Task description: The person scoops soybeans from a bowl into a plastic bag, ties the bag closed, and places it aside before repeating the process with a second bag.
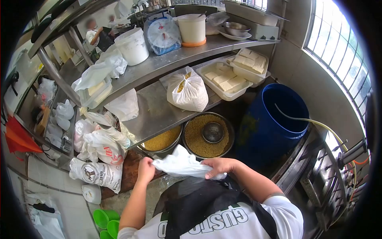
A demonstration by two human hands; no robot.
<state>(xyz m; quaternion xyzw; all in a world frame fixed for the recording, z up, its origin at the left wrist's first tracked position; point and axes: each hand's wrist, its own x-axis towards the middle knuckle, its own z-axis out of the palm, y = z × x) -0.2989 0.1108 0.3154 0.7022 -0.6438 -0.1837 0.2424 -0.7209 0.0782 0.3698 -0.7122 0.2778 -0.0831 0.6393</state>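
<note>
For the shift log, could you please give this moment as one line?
left hand holds crumpled white plastic bag | right hand holds same bag | ahead: round metal basin of yellow grains

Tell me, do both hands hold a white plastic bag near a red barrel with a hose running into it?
Not quite. The head view shows the barrel is blue, not red. The rest holds: the left hand and right hand hold the white plastic bag near it, and a hose runs into it.

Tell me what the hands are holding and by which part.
A white plastic bag: the left hand grips one end, the right hand the other end.
</note>
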